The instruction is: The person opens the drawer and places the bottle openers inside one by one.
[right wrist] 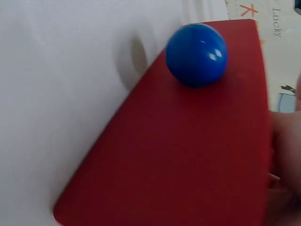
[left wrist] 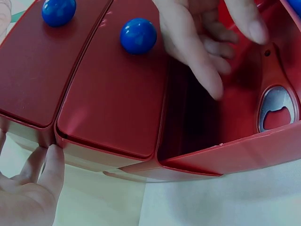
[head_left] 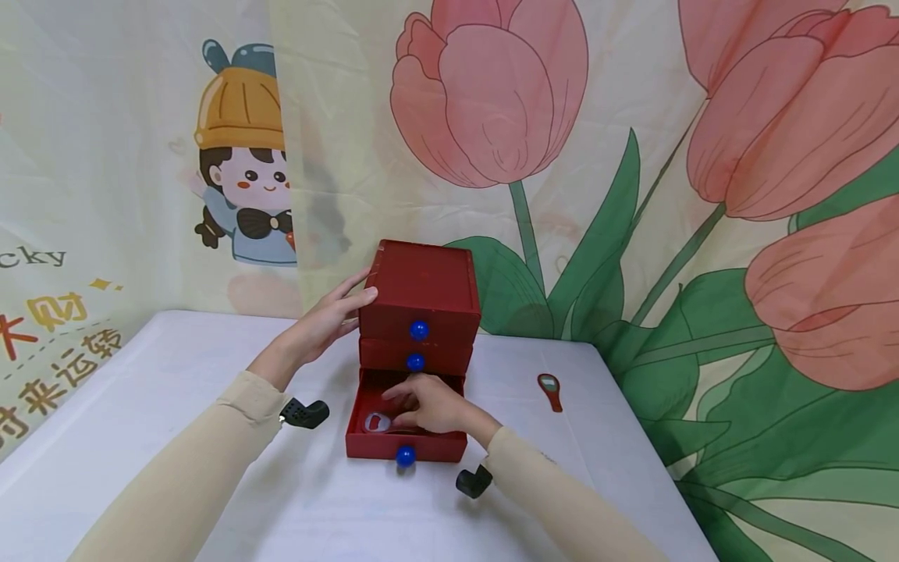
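Observation:
A small red cabinet (head_left: 424,273) with blue ball knobs stands on the table. Its bottom drawer (head_left: 372,447) is pulled out, while the two above it are closed. Inside that drawer lies a bottle opener (left wrist: 268,70) with a brown-red handle and a silver head. My right hand (head_left: 431,404) reaches into the drawer over the opener. In the left wrist view its fingers hang loosely beside the handle, apart from it, with nothing held. My left hand (head_left: 319,324) rests against the cabinet's left side, fingers extended along it. The drawer's front hides most of my right hand in the right wrist view.
A small brown-red item (head_left: 550,390) with a grey oval in its head lies on the white table (head_left: 534,484), right of the cabinet. Behind the table hangs a cloth backdrop (head_left: 337,117) with tulips and a cartoon figure.

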The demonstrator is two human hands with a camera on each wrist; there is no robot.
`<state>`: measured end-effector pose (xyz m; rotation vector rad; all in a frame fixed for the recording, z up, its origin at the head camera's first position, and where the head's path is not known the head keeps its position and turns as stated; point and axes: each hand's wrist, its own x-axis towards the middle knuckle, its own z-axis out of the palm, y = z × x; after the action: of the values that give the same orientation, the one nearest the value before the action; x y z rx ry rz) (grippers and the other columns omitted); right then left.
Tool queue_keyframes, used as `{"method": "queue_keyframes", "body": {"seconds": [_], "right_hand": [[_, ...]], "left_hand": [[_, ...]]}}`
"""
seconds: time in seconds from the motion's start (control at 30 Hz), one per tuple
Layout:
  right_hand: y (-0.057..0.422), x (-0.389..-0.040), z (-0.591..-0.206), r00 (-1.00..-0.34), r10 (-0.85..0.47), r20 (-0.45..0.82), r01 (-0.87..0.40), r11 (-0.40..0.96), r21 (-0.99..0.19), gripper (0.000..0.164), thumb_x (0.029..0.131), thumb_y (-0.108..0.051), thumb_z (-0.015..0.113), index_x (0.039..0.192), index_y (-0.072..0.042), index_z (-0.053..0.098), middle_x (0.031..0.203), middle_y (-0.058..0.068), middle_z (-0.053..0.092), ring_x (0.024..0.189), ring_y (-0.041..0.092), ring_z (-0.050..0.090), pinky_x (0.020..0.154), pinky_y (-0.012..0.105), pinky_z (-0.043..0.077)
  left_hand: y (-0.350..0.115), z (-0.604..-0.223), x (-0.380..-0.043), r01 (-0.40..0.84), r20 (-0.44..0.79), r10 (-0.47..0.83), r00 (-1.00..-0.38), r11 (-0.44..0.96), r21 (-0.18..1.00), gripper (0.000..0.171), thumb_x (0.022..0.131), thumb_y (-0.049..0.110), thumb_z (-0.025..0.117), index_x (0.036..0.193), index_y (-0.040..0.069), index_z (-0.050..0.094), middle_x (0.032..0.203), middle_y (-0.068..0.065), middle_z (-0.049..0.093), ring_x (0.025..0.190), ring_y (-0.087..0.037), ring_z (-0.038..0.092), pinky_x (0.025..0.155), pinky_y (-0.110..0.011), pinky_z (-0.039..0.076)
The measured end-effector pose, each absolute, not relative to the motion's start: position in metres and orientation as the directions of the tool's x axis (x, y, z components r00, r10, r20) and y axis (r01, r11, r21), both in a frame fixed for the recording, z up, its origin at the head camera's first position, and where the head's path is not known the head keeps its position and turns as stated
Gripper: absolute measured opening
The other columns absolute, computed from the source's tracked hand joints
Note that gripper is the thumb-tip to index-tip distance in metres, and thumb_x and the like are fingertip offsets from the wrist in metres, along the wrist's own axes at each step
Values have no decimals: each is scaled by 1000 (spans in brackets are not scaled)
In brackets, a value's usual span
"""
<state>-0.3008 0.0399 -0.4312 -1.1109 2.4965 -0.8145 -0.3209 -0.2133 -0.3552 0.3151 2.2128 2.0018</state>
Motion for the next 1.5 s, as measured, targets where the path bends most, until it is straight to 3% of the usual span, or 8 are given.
{"method": "queue_keyframes", "body": {"seconds": [0.3, 0.57, 0.9, 1.13, 1.37, 1.5], "right_hand": [[74, -292, -405, -667, -744, -28, -575, 539, -616, 44, 97, -21, 80, 139, -12, 70, 132, 8, 66, 118, 27, 65, 91, 25, 58], [119, -293, -391, -696, -718, 5, -549, 528, -648, 48, 96, -21, 81, 141, -10, 68, 134, 13, 66, 121, 32, 63, 98, 47, 60], [186, -303, -385, -787, -613, 62, -508, 589, -629, 52, 94, -21, 83, 143, -10, 66, 137, 8, 66, 119, 29, 66, 99, 47, 61], [225, -322, -398, -879, -463, 109, -431, 679, -594, 52, 95, -21, 83, 143, -11, 66, 133, 11, 68, 116, 30, 66, 98, 49, 60], [253, -338, -417, -924, -347, 158, -369, 708, -602, 57, 98, -19, 78, 149, -3, 58, 138, 22, 64, 124, 48, 63, 102, 59, 56], [263, -344, -428, -951, -270, 152, -305, 729, -613, 58, 99, -18, 77, 151, -3, 55, 141, 26, 61, 128, 51, 59, 103, 59, 56]], "left_hand": [[-215, -356, -323, 49, 27, 248, -968, 85, 995, 80, 106, 51, 57, 172, 37, 13, 174, -10, 24, 158, -41, 27, 128, -60, 26], [-213, -354, -321, 59, 33, 252, -967, 97, 994, 82, 106, 52, 57, 172, 36, 10, 176, -11, 21, 159, -43, 24, 127, -62, 25], [-213, -355, -320, 55, 27, 243, -970, 110, 992, 84, 105, 53, 58, 172, 38, 8, 176, -9, 21, 159, -42, 24, 128, -60, 25], [-213, -356, -320, 57, 30, 237, -971, 108, 992, 84, 105, 53, 59, 172, 39, 9, 176, -8, 21, 159, -41, 25, 128, -60, 26], [-213, -355, -321, 55, 30, 242, -970, 98, 994, 83, 105, 53, 58, 172, 38, 11, 176, -9, 22, 159, -41, 25, 128, -61, 25], [-214, -355, -321, 55, 31, 248, -968, 91, 994, 81, 106, 52, 57, 172, 37, 11, 175, -10, 22, 159, -42, 25, 128, -62, 25]]}}
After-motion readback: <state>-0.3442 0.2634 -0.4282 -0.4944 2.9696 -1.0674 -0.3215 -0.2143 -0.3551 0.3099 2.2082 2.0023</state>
